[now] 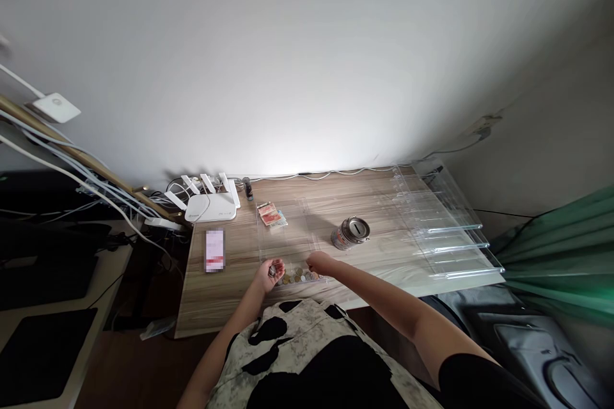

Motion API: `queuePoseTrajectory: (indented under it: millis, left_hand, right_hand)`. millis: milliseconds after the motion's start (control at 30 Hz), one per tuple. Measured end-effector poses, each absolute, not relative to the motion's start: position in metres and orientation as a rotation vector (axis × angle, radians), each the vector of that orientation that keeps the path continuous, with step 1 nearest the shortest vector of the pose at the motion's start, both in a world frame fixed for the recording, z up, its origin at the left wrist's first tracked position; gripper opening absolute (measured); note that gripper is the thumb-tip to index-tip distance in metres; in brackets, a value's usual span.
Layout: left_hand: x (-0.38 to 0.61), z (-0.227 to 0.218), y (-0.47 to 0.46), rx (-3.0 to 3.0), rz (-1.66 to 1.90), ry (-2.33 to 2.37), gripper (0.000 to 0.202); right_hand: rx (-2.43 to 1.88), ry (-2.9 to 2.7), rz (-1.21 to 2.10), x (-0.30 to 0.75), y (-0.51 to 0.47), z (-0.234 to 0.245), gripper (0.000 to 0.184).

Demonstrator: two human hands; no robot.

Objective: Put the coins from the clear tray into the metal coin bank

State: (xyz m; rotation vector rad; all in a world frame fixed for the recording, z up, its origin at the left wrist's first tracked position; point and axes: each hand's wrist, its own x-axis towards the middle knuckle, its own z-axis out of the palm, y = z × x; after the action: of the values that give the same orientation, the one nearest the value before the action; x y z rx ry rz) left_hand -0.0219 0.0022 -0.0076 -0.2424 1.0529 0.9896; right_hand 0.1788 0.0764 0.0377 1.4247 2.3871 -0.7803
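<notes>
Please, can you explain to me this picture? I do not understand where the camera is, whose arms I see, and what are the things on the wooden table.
There is one picture, from a camera worn on a person's head, looking forward and down. So the two arms at the bottom are that person's own.

The left hand is cupped with a few coins in it. The right hand reaches to a row of coins lying at the near end of a clear plastic tray. Whether its fingers hold a coin is too small to tell.

On the wooden table also lie folded banknotes at the far end of the tray, a metal tin with a slot, a phone, a white router and clear plastic trays on the right.
</notes>
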Motion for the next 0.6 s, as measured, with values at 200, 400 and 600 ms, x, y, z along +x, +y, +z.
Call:
queuePoseTrajectory:
  millis: [200, 400, 600]
  left_hand:
    - [-0.009, 0.005, 0.001, -0.188, 0.866, 0.975, 0.011]
    - [-0.020, 0.012, 0.004, -0.225, 1.015, 1.029, 0.018]
    - [-0.053, 0.025, 0.009, -0.195, 1.108, 0.966, 0.031]
  right_hand:
    - [1.411, 2.458, -1.185, 0.139, 0.070, 0.057, 0.020]
    - [1.623, 2.438, -1.081, 0.128, 0.074, 0.054, 0.026]
    - [1.363, 2.445, -0.942, 0.113, 0.048, 0.025, 0.040]
